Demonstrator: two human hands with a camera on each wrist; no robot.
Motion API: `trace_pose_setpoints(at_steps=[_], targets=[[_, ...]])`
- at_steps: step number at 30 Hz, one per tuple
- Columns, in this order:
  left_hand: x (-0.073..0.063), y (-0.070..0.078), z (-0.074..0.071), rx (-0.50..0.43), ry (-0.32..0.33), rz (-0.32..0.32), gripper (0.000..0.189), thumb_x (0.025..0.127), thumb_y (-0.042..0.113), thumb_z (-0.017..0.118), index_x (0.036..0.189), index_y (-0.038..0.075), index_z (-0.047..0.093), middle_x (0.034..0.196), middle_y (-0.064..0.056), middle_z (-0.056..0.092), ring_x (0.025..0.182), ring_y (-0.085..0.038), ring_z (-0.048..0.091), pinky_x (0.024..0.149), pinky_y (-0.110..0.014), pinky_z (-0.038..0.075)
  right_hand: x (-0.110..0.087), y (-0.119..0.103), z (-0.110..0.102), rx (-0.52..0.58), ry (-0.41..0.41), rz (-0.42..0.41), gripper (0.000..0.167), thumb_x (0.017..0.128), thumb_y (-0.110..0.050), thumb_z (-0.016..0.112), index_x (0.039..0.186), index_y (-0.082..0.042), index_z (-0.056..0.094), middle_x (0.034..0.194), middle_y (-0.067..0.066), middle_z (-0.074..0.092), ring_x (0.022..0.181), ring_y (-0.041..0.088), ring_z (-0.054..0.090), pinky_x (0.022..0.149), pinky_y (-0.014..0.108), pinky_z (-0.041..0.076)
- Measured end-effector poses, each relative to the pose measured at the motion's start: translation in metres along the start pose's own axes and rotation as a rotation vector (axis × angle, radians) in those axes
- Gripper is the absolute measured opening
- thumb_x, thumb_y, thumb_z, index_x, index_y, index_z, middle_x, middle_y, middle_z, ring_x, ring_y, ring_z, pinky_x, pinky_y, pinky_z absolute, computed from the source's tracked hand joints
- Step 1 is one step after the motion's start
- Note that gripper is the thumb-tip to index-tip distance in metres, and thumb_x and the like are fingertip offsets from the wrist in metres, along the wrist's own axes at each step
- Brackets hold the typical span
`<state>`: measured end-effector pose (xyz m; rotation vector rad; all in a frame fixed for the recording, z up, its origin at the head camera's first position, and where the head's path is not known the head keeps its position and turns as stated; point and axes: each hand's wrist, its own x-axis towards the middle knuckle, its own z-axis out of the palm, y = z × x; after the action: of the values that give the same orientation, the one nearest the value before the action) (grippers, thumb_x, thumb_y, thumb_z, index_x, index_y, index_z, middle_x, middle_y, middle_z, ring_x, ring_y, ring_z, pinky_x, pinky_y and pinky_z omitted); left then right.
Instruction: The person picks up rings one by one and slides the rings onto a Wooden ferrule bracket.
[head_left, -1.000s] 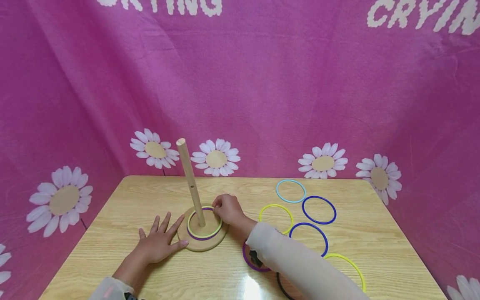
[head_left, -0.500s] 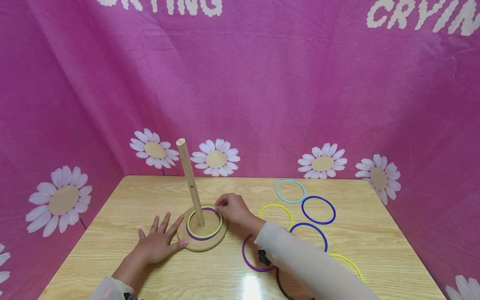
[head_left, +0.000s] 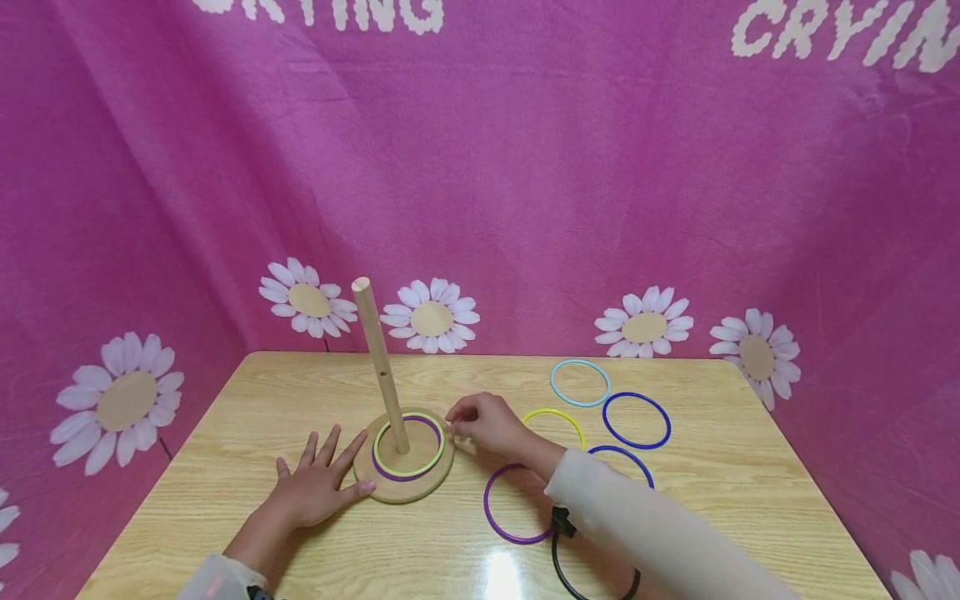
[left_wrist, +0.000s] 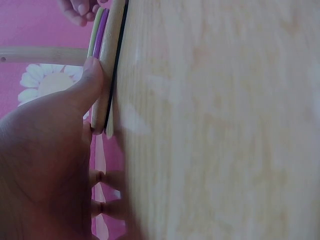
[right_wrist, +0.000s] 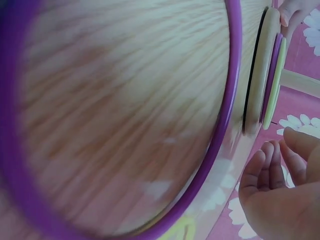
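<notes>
A wooden peg (head_left: 378,358) rises from a round wooden base (head_left: 365,479) at the left of the table. Around the peg's foot, a pale yellow ring (right_wrist: 276,85) lies on a purple ring (right_wrist: 270,75). My left hand (head_left: 311,492) is flat with its fingers spread, and its thumb and index finger touch the base's left edge. In the left wrist view its thumb (left_wrist: 90,82) rests against the base's rim. Just off the base's right side is my right hand (head_left: 491,425). Its fingers are loosely curled, with nothing held and a gap from the rings.
Several loose rings lie right of the base: purple (head_left: 487,504), black (head_left: 557,567), yellow (head_left: 555,411), light blue (head_left: 553,383), and two blue, one farther back (head_left: 667,429). The right sleeve (head_left: 645,517) covers part of the nearer ones. Pink cloth (head_left: 525,208) hangs behind the table.
My right hand has let go of the pale yellow ring and moved right, away from the base. The left hand, base and peg stay in place.
</notes>
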<state>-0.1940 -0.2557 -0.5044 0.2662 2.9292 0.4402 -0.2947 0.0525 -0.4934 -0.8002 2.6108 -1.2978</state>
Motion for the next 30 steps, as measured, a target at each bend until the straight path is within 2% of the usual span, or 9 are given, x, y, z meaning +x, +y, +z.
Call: trace_pose_setpoints(at_steps=[5,14,18,25,30], targets=[[0.0,-0.001,0.001,0.006,-0.001,0.0,0.092,0.094,0.079,0.046,0.166,0.026,0.025,0.17,-0.025,0.012,0.152,-0.058,0.004,0.098,-0.093,0.001,-0.011,0.006,-0.008,-0.001,-0.014,-0.004,0.01,0.091,-0.007,0.076,0.101,-0.006,0.078,0.086,-0.005,0.074,0.082,0.003,0.064,0.081,0.023,0.052],[0.001,-0.002,0.003,0.0,-0.003,-0.001,0.092,0.093,0.08,0.045,0.166,0.027,0.024,0.17,-0.025,0.011,0.153,-0.057,0.003,0.098,-0.093,0.0,-0.034,0.011,-0.02,0.039,-0.087,-0.03,0.013,0.089,-0.005,0.079,0.102,-0.002,0.078,0.096,0.006,0.078,0.088,0.009,0.069,0.081,0.021,0.053],[0.001,-0.002,0.003,0.001,0.002,0.0,0.091,0.093,0.079,0.045,0.166,0.027,0.024,0.17,-0.025,0.012,0.153,-0.058,0.003,0.098,-0.092,0.0,-0.044,0.014,-0.024,0.031,-0.12,-0.032,0.014,0.09,-0.006,0.08,0.103,-0.003,0.078,0.098,0.005,0.078,0.091,0.01,0.07,0.081,0.02,0.054],[0.001,-0.003,0.003,0.0,0.002,0.003,0.09,0.094,0.078,0.045,0.166,0.027,0.024,0.17,-0.025,0.012,0.153,-0.058,0.002,0.098,-0.092,-0.001,-0.054,0.019,-0.026,0.022,-0.187,-0.014,0.016,0.088,-0.005,0.081,0.104,-0.005,0.078,0.093,0.001,0.076,0.084,0.002,0.065,0.077,0.02,0.054],[0.001,-0.003,0.003,-0.005,0.004,0.005,0.09,0.094,0.078,0.046,0.166,0.027,0.024,0.17,-0.025,0.012,0.152,-0.058,0.003,0.098,-0.092,-0.001,-0.057,0.021,-0.03,-0.003,-0.223,-0.025,0.018,0.088,-0.003,0.08,0.106,-0.006,0.078,0.095,0.001,0.075,0.088,0.007,0.066,0.081,0.021,0.054]])
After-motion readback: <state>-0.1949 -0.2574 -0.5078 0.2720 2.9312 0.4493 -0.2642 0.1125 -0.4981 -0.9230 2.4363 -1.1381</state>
